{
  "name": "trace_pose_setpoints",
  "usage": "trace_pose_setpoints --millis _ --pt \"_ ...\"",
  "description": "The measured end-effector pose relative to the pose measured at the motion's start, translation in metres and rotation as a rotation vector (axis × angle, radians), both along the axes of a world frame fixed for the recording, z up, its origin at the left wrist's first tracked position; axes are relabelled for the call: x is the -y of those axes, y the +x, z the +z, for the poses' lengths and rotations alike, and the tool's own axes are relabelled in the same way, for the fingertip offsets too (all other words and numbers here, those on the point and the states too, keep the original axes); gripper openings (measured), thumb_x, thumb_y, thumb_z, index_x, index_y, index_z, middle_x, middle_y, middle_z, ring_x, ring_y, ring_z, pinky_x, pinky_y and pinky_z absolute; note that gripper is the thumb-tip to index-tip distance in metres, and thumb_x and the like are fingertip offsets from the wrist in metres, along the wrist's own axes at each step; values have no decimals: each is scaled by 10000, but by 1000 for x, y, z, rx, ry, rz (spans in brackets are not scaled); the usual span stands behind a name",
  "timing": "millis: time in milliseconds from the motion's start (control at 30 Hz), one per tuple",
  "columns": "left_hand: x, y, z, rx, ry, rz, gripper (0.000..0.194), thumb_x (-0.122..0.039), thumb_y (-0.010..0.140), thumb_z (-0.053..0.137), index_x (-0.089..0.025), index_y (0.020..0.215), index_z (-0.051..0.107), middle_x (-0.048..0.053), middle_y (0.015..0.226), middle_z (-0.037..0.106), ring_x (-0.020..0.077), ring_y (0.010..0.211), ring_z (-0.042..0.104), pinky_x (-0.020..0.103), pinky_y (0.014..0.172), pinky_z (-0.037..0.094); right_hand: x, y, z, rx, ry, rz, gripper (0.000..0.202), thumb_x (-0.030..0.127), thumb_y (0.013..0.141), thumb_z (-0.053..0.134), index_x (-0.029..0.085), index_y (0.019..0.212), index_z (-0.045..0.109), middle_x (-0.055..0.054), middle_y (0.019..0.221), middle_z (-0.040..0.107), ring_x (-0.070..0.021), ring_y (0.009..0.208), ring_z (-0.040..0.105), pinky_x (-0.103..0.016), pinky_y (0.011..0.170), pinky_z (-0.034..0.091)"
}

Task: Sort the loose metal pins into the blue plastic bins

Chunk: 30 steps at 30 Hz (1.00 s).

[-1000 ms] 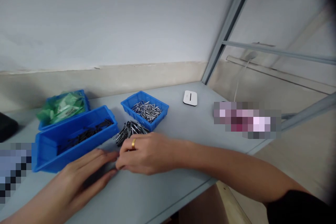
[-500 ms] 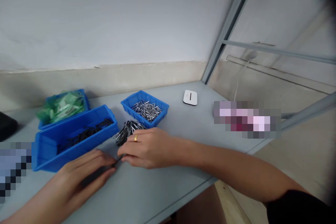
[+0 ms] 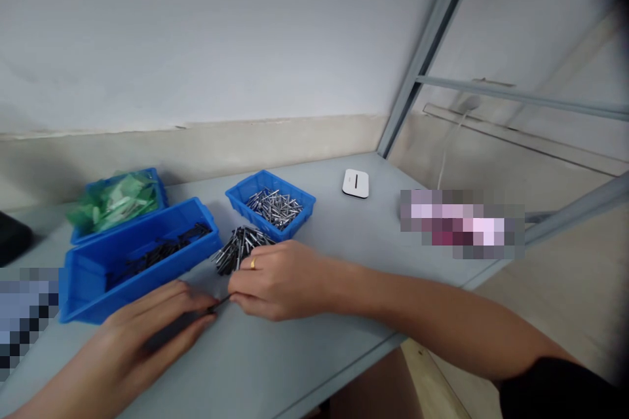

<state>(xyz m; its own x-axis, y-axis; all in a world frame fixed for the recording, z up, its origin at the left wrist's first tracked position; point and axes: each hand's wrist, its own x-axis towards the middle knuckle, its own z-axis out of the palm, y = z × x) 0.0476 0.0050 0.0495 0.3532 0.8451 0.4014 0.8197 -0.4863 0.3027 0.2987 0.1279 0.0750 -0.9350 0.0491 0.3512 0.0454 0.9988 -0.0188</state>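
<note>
My left hand (image 3: 147, 334) is closed, with thumb and fingertips pinching a thin dark rod-like piece (image 3: 223, 302). My right hand (image 3: 285, 281), a ring on one finger, is closed on the other end of that piece. Only a short stretch of it shows between the two hands, so its exact kind is unclear. Just behind my right hand lies a loose pile of dark and silver rod-like pieces (image 3: 240, 247), partly covered by the fingers. A long blue bin (image 3: 86, 281) with black slender parts stands beyond my left hand.
A smaller blue bin (image 3: 304, 215) of silver pins stands behind the pile. Another blue bin (image 3: 160, 186) at back left holds green plastic bags (image 3: 115, 200). A white box-like device (image 3: 356, 183) sits on the grey table (image 3: 236, 373). Metal frame bars (image 3: 422, 55) rise at right.
My right hand has shifted slightly right, away from my left hand, and a little more of the pile shows. My left hand stays nearly in place.
</note>
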Motion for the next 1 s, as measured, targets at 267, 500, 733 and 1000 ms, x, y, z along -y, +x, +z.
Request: trace_pose_setpoints --millis 267,500,733,1000 --pt "3 3 3 171 -52 78 271 -609 1010 687 -351 1034 765 -82 981 840 164 882 820 146 833 646 8 -4 -1 27 -11 20 316 331 1133 428 203 976 670 -10 859 743 -154 825 688 -283 678 452" --pt "3 6 19 319 -230 137 227 -553 1000 694 -335 977 753 -98 940 832 162 855 819 153 808 648 3 -4 -2 -113 -5 27 307 350 1139 431 198 1146 697 -16 951 784 -134 842 699 -255 721 478" --pt "3 12 22 352 -317 119 304 -548 1011 651 -298 880 763 -71 821 818 166 764 777 175 724 623 5 0 -3 -105 44 88 360 240 1117 402 245 1347 679 5 1075 780 -109 906 693 -222 716 479" --pt "1 19 21 312 -384 16 297 -498 1016 640 -292 855 781 -55 785 796 157 730 749 184 698 603 3 -3 -5 -124 113 165 389 235 1121 402 239 1214 780 30 1000 786 -106 793 659 -226 680 472"
